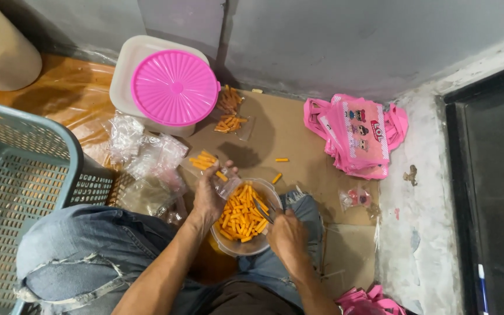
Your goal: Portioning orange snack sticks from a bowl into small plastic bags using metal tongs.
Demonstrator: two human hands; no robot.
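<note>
A clear round bowl (237, 248) full of short orange snack sticks (241, 217) rests between my knees on the floor. My left hand (210, 195) holds a small clear plastic bag (227, 185) over the bowl's left rim, with an orange stick at its mouth. My right hand (286, 233) grips metal tongs (262, 210) whose tips reach into the sticks. More filled clear bags of sticks (229, 115) lie on the cardboard beyond the bowl.
A white tub with a pink ribbed lid (174, 87) stands by the wall. Empty clear bags (147, 153) lie left of the bowl. A teal plastic basket (18, 192) is at left, pink printed bags (357, 134) at right, loose sticks (278, 169) on the cardboard.
</note>
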